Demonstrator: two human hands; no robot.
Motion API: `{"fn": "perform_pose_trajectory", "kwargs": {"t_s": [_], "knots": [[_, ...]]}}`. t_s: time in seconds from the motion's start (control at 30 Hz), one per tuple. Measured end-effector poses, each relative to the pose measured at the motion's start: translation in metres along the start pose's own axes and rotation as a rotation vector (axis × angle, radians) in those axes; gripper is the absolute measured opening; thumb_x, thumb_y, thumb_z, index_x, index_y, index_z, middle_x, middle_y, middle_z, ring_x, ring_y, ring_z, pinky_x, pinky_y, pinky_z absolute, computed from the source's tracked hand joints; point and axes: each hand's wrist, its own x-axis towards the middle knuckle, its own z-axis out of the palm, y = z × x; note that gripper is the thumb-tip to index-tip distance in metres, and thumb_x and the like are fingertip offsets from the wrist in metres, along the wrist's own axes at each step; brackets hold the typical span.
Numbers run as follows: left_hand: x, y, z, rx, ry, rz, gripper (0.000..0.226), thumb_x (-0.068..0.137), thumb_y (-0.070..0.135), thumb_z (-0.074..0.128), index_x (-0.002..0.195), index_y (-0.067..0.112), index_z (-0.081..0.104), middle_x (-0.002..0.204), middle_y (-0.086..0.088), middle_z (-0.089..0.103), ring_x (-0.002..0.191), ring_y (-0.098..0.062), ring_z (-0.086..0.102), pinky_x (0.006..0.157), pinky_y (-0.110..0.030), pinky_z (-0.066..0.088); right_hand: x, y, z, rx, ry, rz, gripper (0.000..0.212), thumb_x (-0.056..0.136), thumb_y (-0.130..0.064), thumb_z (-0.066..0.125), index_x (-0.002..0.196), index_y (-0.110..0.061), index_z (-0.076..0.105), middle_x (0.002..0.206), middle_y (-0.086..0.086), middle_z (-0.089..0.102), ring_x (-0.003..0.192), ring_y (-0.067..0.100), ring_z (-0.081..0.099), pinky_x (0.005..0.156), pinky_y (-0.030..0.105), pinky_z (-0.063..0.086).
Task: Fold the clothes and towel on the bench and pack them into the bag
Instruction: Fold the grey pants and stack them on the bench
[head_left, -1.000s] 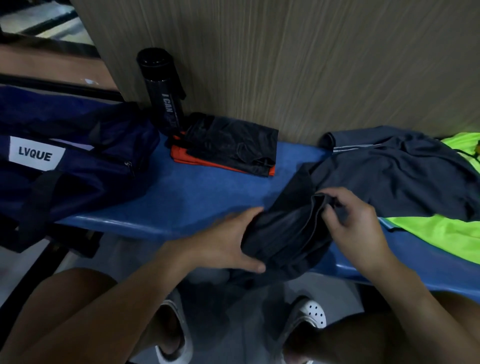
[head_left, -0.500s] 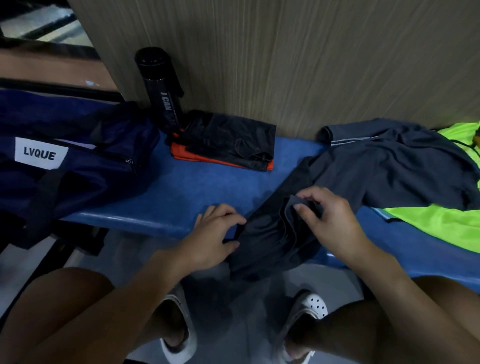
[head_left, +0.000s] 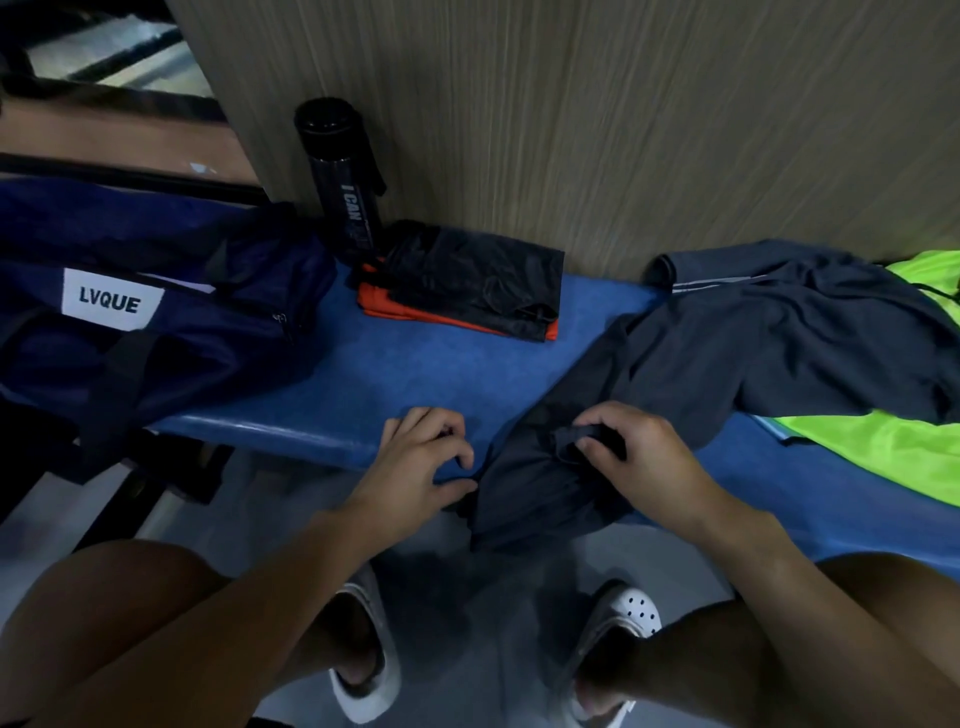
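A dark grey garment (head_left: 753, 353) lies spread over the right half of the blue bench (head_left: 395, 379), one end hanging off the front edge. My right hand (head_left: 634, 457) pinches a bunched fold of that hanging end. My left hand (head_left: 421, 462) sits at the bench's front edge with curled fingers pinching the garment's left edge. A neon green garment (head_left: 883, 441) lies under the grey one at the right. A folded black and orange stack (head_left: 472, 286) rests by the wall. The navy bag (head_left: 156, 322) marked LVQUE stands at the left.
A black bottle (head_left: 343, 171) stands against the wood-grain wall (head_left: 623, 130) between the bag and the folded stack. My knees and white clogs (head_left: 623, 623) are below the bench edge. Blue bench surface shows between the bag and the grey garment.
My left hand slid off the top of the bunched cloth to its left edge at the bench front. My right hand shifted slightly down, still pinching the fold.
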Motion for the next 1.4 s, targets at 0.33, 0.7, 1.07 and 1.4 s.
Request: {"fn": "perform_pose_trajectory", "kwargs": {"t_s": [0.33, 0.7, 1.07, 1.4], "knots": [[-0.001, 0.004, 0.002, 0.050, 0.017, 0.045, 0.011, 0.077, 0.031, 0.076, 0.079, 0.026, 0.067, 0.113, 0.012, 0.053, 0.110, -0.009, 0.043, 0.090, -0.034, 0.027, 0.006, -0.003, 0.002, 0.034, 0.081, 0.028, 0.008, 0.089, -0.008, 0.068, 0.094, -0.013, 0.069, 0.089, -0.004, 0.069, 0.084, 0.008, 0.063, 0.077, 0.019, 0.048], [0.000, 0.011, 0.002, 0.104, -0.020, 0.035, 0.017, 0.078, 0.017, 0.076, 0.079, 0.026, 0.061, 0.111, 0.011, 0.052, 0.109, -0.010, 0.044, 0.092, -0.030, 0.025, 0.010, -0.009, 0.003, 0.134, 0.108, 0.070, 0.012, 0.089, -0.007, 0.068, 0.091, -0.019, 0.069, 0.086, -0.012, 0.069, 0.084, 0.005, 0.064, 0.077, 0.024, 0.051], [0.045, 0.006, -0.045, -0.293, 0.229, -0.306, 0.009, 0.096, 0.013, 0.059, 0.090, 0.015, 0.054, 0.061, 0.011, 0.051, 0.062, -0.002, 0.051, 0.062, -0.015, 0.038, 0.008, -0.029, -0.017, 0.374, 0.313, 0.001, 0.024, 0.094, -0.006, 0.061, 0.091, -0.030, 0.063, 0.085, -0.017, 0.068, 0.081, 0.001, 0.063, 0.074, 0.014, 0.048], [0.027, -0.025, -0.059, -0.174, -0.283, -0.415, 0.029, 0.081, 0.012, 0.080, 0.097, 0.023, 0.059, 0.090, 0.007, 0.059, 0.082, -0.009, 0.058, 0.072, -0.018, 0.042, 0.030, -0.067, -0.031, 0.279, 0.201, -0.153, 0.023, 0.096, -0.013, 0.059, 0.094, -0.035, 0.062, 0.090, -0.020, 0.067, 0.086, 0.000, 0.063, 0.078, 0.015, 0.047]]}}
